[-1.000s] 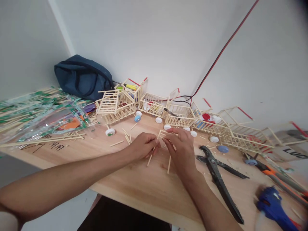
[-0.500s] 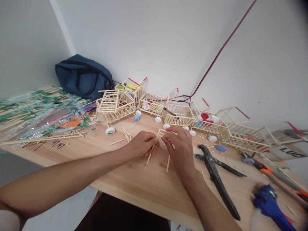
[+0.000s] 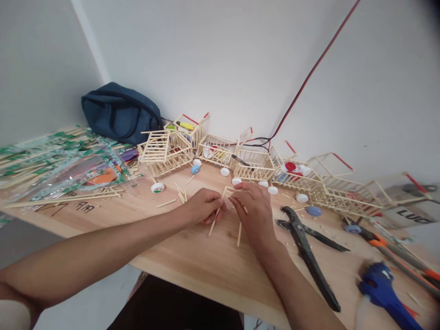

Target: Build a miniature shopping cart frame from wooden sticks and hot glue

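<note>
Between my two hands is a small wooden stick frame, with two long sticks pointing toward me and short sticks joining them at the far end. My left hand pinches the left long stick near its upper part. The fingers of my right hand close at the upper right of the frame and hide part of it. Several short cut sticks lie left of my hands. Behind them stands a row of little stick carts with bottle-cap wheels.
Black pliers lie to the right, with a blue glue gun and orange-handled pliers beyond. At left are bagged sticks and a blue pouch. A red-and-black cable runs up the wall.
The view has shifted slightly. Both hands stay at the stick frame with nearly the same grip.
</note>
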`<state>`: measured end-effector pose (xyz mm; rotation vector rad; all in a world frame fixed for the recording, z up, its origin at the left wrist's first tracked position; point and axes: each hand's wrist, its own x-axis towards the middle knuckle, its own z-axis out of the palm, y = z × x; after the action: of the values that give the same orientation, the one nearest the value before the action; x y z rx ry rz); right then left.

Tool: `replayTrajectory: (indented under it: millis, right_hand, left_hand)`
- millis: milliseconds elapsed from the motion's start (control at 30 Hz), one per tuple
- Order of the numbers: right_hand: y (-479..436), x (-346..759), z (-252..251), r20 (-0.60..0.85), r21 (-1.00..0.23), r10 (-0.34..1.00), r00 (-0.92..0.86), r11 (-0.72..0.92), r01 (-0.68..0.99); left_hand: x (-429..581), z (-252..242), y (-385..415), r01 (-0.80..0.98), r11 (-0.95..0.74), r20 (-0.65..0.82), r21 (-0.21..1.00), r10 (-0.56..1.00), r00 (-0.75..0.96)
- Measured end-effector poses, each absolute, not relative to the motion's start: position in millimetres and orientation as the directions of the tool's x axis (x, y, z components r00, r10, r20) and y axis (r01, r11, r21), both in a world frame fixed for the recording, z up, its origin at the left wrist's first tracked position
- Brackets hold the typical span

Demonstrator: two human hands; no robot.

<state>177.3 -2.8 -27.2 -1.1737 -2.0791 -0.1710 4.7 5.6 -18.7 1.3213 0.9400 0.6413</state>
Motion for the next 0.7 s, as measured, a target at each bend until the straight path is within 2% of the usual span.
replayTrajectory:
  millis: [700]
  right_hand:
    - [-4.5, 176.1, -24.7, 0.649, -0.23, 0.694, -0.311, 0.569, 0.789]
  left_hand:
    - [4.6, -17.6, 4.3, 0.139, 0.137, -0.188, 0.981, 0.851, 0.491]
